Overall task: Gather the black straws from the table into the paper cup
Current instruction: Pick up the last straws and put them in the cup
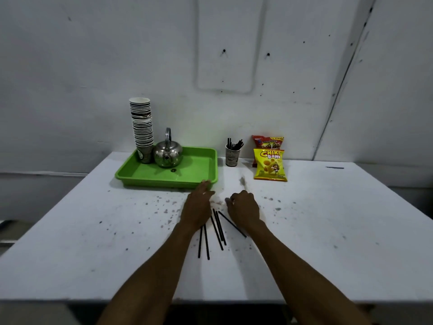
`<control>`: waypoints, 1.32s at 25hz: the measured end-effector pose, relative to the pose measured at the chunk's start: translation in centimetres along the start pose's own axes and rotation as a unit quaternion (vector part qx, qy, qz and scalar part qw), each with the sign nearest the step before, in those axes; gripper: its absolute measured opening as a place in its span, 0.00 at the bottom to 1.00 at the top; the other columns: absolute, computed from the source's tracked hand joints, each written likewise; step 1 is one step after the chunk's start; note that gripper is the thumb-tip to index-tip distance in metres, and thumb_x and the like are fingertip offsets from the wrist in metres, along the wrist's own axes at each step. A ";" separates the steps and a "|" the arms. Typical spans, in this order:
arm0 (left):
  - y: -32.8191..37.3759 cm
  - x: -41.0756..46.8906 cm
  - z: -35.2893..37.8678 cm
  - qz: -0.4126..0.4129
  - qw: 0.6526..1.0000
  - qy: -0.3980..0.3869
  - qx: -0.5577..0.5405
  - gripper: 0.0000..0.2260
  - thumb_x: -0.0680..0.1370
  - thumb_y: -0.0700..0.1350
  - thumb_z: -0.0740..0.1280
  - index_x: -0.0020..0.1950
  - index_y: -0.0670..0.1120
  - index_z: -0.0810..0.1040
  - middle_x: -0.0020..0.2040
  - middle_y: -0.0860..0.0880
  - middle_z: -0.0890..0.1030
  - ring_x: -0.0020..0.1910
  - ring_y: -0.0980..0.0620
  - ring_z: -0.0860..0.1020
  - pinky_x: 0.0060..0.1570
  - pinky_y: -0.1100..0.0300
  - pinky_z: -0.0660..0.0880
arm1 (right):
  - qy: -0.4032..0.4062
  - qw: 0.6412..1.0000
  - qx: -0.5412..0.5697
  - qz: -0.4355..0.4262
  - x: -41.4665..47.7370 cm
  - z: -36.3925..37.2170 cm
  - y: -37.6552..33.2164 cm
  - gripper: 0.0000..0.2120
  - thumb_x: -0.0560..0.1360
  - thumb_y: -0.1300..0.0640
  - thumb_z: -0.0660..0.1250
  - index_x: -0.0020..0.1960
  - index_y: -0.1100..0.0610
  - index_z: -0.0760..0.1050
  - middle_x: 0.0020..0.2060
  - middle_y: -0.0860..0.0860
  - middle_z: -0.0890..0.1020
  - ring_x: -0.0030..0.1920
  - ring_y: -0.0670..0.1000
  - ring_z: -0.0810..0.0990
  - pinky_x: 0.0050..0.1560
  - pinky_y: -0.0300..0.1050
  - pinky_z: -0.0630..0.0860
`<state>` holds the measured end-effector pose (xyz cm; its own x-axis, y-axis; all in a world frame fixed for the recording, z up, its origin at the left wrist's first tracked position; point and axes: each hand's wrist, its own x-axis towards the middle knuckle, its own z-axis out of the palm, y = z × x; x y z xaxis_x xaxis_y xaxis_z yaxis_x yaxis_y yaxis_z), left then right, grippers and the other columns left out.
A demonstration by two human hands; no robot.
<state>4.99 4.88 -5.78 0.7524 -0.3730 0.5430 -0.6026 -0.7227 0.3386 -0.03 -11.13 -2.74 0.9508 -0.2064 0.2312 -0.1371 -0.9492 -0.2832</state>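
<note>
Several black straws (219, 231) lie loose on the white table (328, 231), fanned out between my two forearms. My left hand (199, 205) rests flat over the upper ends of the leftmost straws, fingers stretched toward the tray. To its right, my right hand (243, 207) hovers with fingers curled inward; nothing shows in it. The paper cup (232, 157) stands upright at the back of the table with several black straws (235, 144) sticking out of it.
A green tray (201, 171) at the back left holds a metal kettle (167, 154) and a tall stack of paper cups (141, 127). Two snack bags (269, 164) lean by the wall right of the cup. Dark specks dot the tabletop.
</note>
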 end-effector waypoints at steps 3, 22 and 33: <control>0.5 -1.8 -1.6 -0.128 0.981 0.064 -0.128 0.18 0.74 0.32 0.58 0.59 0.38 0.80 0.64 0.37 0.79 0.66 0.40 0.75 0.67 0.50 0.71 | -0.052 0.999 0.008 0.010 -2.9 -0.5 -2.1 0.30 0.78 0.36 0.54 0.58 0.60 0.78 0.59 0.63 0.76 0.62 0.63 0.73 0.59 0.55 0.73; -1.5 -5.0 -1.8 -0.164 0.982 -0.091 0.014 0.19 0.78 0.42 0.63 0.69 0.45 0.75 0.71 0.46 0.74 0.71 0.46 0.71 0.72 0.52 0.66 | -0.090 0.995 -0.032 0.024 -6.9 -4.9 -7.1 0.14 0.72 0.63 0.69 0.58 0.61 0.75 0.58 0.58 0.78 0.59 0.58 0.79 0.52 0.48 0.77; -0.7 -4.8 -2.3 -0.143 0.987 -0.070 0.025 0.22 0.74 0.36 0.61 0.68 0.44 0.75 0.70 0.45 0.75 0.70 0.44 0.71 0.69 0.51 0.68 | -0.086 0.987 -0.128 -0.039 -7.2 -4.4 -7.4 0.11 0.75 0.65 0.65 0.57 0.61 0.77 0.56 0.58 0.81 0.57 0.58 0.81 0.53 0.48 0.77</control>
<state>1.23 8.53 -6.86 0.9216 -0.2238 0.3171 -0.3486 -0.8365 0.4229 -7.12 -3.63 1.83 0.9913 -0.1075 0.0760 -0.1062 -0.9941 -0.0202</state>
